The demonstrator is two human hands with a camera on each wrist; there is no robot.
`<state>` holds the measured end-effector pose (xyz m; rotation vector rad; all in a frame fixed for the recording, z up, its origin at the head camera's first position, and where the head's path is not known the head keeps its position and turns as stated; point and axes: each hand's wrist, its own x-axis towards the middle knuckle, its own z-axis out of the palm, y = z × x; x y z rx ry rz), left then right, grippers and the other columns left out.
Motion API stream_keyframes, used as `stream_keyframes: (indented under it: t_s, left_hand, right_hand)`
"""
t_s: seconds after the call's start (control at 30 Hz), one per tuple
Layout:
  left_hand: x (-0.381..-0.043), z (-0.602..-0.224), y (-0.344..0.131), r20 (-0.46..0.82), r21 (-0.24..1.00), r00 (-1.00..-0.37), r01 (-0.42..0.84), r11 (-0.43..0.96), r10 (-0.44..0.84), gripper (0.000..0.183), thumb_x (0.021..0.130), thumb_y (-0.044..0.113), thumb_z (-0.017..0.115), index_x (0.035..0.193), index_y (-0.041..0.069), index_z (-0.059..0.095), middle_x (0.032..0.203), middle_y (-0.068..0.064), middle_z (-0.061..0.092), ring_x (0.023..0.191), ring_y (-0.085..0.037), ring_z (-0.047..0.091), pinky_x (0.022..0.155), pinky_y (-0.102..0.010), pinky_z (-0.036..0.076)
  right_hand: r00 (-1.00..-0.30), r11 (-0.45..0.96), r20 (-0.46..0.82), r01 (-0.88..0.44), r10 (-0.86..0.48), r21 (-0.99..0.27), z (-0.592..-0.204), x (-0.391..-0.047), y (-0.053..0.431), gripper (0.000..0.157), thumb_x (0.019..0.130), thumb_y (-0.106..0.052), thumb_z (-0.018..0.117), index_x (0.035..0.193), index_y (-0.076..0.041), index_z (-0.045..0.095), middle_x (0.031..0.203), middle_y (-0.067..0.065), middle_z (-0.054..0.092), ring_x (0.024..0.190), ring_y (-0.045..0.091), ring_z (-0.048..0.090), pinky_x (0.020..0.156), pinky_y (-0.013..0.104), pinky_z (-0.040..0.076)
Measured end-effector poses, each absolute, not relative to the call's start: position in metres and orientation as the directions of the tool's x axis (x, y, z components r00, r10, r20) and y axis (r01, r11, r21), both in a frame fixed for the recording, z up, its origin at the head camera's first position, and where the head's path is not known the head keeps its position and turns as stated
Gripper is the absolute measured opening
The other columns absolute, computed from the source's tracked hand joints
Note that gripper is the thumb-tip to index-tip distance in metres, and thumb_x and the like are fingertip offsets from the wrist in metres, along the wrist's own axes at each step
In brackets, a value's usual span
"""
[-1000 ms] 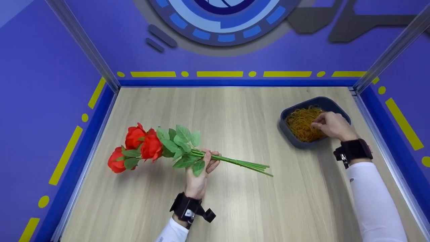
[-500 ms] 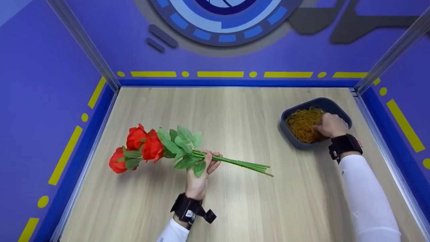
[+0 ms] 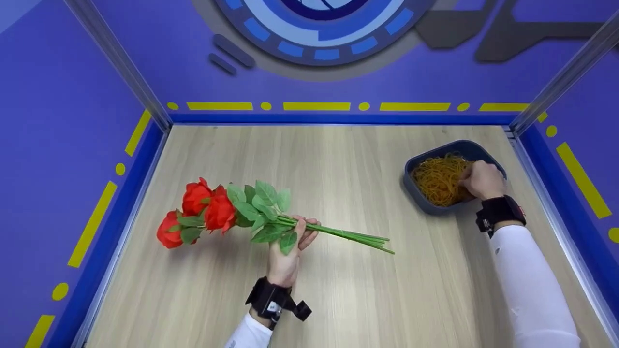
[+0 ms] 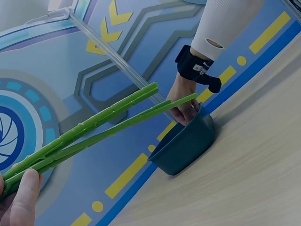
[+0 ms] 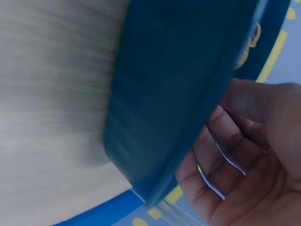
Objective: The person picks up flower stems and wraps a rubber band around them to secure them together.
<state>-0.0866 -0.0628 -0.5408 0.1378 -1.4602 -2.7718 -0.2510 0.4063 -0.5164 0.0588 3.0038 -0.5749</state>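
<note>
My left hand (image 3: 284,263) grips a bunch of green stems (image 3: 355,235) belonging to several red artificial roses (image 3: 220,211). The blooms point left and the stem ends right; green leaves (image 3: 263,193) spread just left of the fingers. In the left wrist view the thumb lies against the stems (image 4: 103,117). On the right, my right hand (image 3: 485,179) reaches into a dark blue plastic box (image 3: 428,205) of thin yellow-brown rubber bands (image 3: 437,180). In the right wrist view its fingers go behind the box rim, fingertips hidden; I cannot tell what they hold.
The box stands near the back right corner of a pale wooden table (image 3: 348,299). Blue printed panels (image 3: 314,92) with metal corner posts enclose the left, back and right sides. Black camera straps (image 3: 500,212) sit on both wrists.
My right hand has gone deeper into the rubber bands, then drawn back slightly right within the box. The left hand and roses stay almost still.
</note>
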Motion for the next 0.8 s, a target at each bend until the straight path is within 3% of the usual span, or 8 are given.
stream_keyframes:
  t_s: [0.17,0.33,0.4,0.6,0.7,0.8]
  left_hand:
    - [-0.086,-0.539,-0.062,-0.076,0.828,-0.996,-0.036,-0.559,-0.048,0.011,0.106,0.013,0.066,0.111,0.006,0.060,0.107,-0.009,0.079,0.107,-0.026,0.079,0.100,-0.040,0.065]
    - [-0.086,-0.539,-0.063,-0.072,0.829,-0.996,-0.032,-0.558,-0.049,0.009,0.106,0.012,0.065,0.111,0.007,0.059,0.107,-0.008,0.079,0.107,-0.025,0.079,0.098,-0.039,0.066]
    - [-0.087,-0.538,-0.063,-0.064,0.831,-0.997,-0.027,-0.555,-0.048,0.009,0.106,0.012,0.065,0.111,0.007,0.060,0.107,-0.008,0.079,0.107,-0.025,0.079,0.098,-0.039,0.066]
    - [-0.088,-0.536,-0.064,-0.047,0.835,-0.998,-0.016,-0.550,-0.042,0.008,0.107,0.013,0.063,0.112,0.007,0.060,0.108,-0.008,0.079,0.108,-0.025,0.079,0.101,-0.040,0.065]
    - [-0.088,-0.535,-0.064,-0.034,0.832,-0.999,-0.004,-0.555,-0.043,0.007,0.107,0.011,0.062,0.112,0.007,0.060,0.108,-0.008,0.079,0.108,-0.025,0.079,0.103,-0.041,0.064]
    - [-0.089,-0.534,-0.065,-0.021,0.830,-0.999,0.010,-0.558,-0.049,0.005,0.108,0.010,0.061,0.111,0.006,0.060,0.108,-0.008,0.078,0.107,-0.024,0.079,0.103,-0.040,0.064]
  right_hand:
    - [-1.000,0.905,0.002,0.024,0.027,-0.424,-0.504,-0.247,0.407,0.023,0.096,-0.006,0.073,0.113,0.009,0.070,0.106,0.035,0.072,0.091,0.051,0.068,0.075,0.062,0.056]
    - [-0.996,0.886,0.085,-0.032,0.009,-0.463,-0.489,-0.242,0.406,0.026,0.098,-0.006,0.072,0.118,0.010,0.071,0.102,0.034,0.074,0.083,0.046,0.069,0.059,0.039,0.050]
    - [-0.993,0.884,0.116,-0.060,-0.007,-0.463,-0.482,-0.241,0.406,0.021,0.099,-0.008,0.073,0.113,0.008,0.074,0.100,0.033,0.075,0.074,0.038,0.068,0.056,0.031,0.043]
    - [-0.982,0.868,0.184,-0.115,-0.028,-0.483,-0.466,-0.236,0.402,0.021,0.100,-0.018,0.075,0.105,0.002,0.080,0.095,0.027,0.078,0.061,-0.009,0.050,0.055,0.019,0.036]
    - [-0.979,0.848,0.201,-0.127,-0.024,-0.515,-0.459,-0.232,0.394,0.023,0.100,-0.023,0.075,0.104,0.000,0.080,0.094,0.026,0.078,0.062,-0.015,0.047,0.055,0.016,0.036]
    - [-0.976,0.822,0.216,-0.131,-0.010,-0.554,-0.454,-0.226,0.384,0.023,0.099,-0.025,0.077,0.102,-0.003,0.081,0.095,0.023,0.078,0.064,-0.010,0.050,0.056,0.015,0.038]
